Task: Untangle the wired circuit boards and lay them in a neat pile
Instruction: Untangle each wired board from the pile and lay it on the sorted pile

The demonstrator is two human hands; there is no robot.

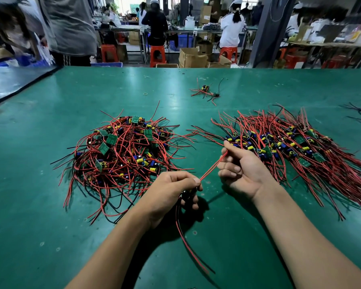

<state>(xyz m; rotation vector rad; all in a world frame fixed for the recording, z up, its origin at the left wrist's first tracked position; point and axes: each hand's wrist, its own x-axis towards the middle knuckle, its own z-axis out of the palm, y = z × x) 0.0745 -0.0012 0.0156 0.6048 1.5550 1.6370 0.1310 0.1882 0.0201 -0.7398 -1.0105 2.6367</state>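
Centrally, left hand (171, 188), right hand (241, 170), two wires (214, 165)

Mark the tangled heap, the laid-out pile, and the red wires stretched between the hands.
tangled heap (123, 155), head view, on the middle of its wire mass.
laid-out pile (290, 147), head view, on its row of boards.
red wires (214, 166), head view, midway along the taut stretch.
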